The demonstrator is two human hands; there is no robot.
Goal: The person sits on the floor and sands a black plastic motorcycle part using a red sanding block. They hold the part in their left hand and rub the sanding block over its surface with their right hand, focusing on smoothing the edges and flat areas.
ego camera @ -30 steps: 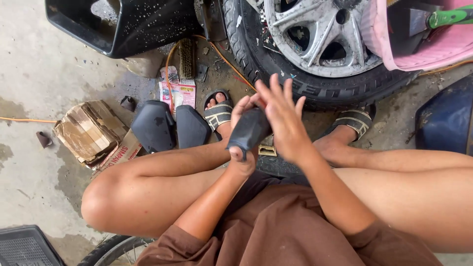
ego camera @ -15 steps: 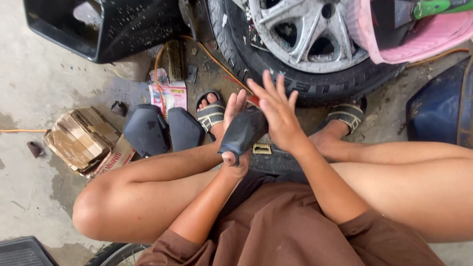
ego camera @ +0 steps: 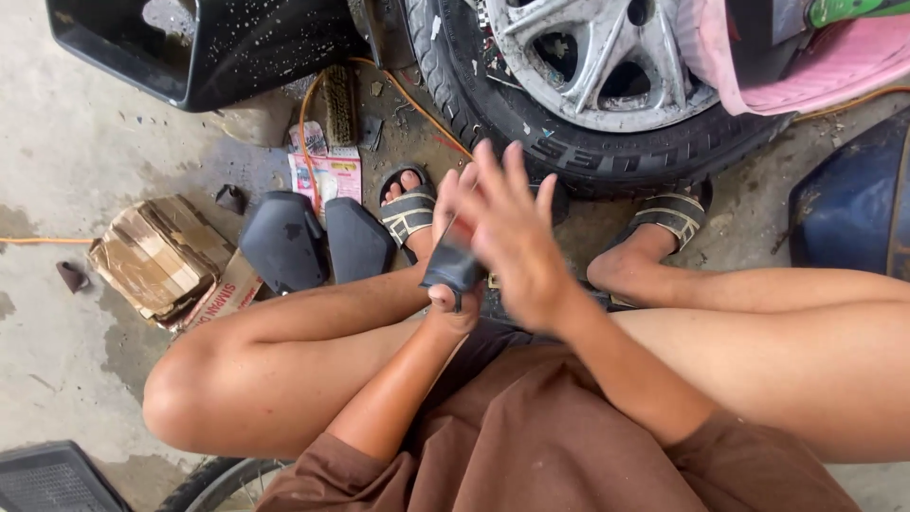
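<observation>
A wet concrete floor [ego camera: 85, 152] holds a car tyre [ego camera: 569, 142] with a silver alloy rim [ego camera: 588, 47]. A flattened cardboard box [ego camera: 156, 256] lies near two dark plastic covers [ego camera: 284, 242]. An orange cord [ego camera: 313, 104] runs beside a scrub brush [ego camera: 339, 104], with a black tub [ego camera: 218, 47] above them.

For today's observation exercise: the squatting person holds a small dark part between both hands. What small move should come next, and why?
Probably another flat-palm pass of the right hand across the dark part. The left hand grips it from below, the right hand's fingers are spread and blurred over its face, and nothing else is within their grasp.
</observation>
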